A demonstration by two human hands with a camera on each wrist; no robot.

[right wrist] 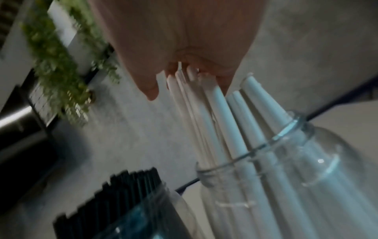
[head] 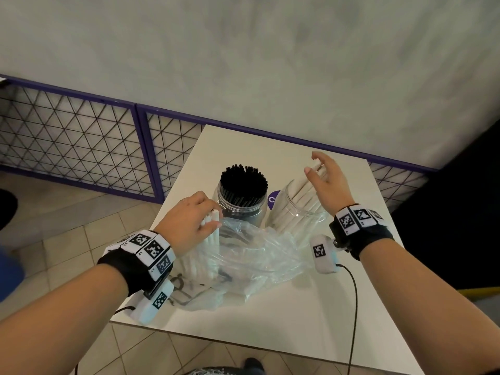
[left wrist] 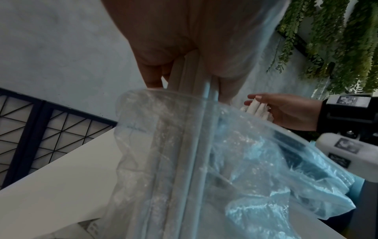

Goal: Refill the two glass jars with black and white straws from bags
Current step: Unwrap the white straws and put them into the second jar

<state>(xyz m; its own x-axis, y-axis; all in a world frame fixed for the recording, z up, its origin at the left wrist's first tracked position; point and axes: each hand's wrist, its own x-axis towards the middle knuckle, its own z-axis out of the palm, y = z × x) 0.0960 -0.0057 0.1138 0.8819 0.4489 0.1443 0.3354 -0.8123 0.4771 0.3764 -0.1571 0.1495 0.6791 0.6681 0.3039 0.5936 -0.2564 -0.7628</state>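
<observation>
A crumpled clear plastic bag [head: 257,253] sprawls across the near half of a white table [head: 297,320] in front of both jars, while the left hand [head: 189,220] grips a bundle of white straws [head: 209,239] standing almost upright in the bag's mouth. Just behind, black straws [head: 243,182] stand packed upright in the left glass jar [head: 259,209]. In the right glass jar [head: 297,215], leaning white straws [head: 300,190] point up and away, their tips loosely pinched by the right hand [head: 330,180], with a purple mesh fence [head: 81,136] and grey wall [head: 243,50] beyond.

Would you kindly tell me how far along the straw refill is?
Done: the black-straw jar looks full. In hand: the right hand holds white straws in the second jar, while the left hand grips another bunch in the plastic bag. Left: that jar is only partly filled.
</observation>
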